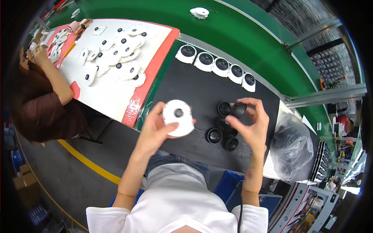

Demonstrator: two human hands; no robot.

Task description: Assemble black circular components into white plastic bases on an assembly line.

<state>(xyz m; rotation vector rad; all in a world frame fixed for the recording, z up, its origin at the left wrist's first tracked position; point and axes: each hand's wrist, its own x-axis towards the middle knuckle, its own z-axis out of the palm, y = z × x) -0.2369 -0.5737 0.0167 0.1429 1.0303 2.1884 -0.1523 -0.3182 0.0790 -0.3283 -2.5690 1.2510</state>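
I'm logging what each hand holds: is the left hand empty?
No, the left hand holds a white rounded part with a dark centre.

I count five white-and-black units (221,66) in a row, one white disc (178,121), at least five black cups (214,136), one plastic bag (291,145).

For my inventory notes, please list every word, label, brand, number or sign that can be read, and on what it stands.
None can be read.
White part in the left hand: no lettering visible.
Grey machine, lower right: marks too small and blurred.
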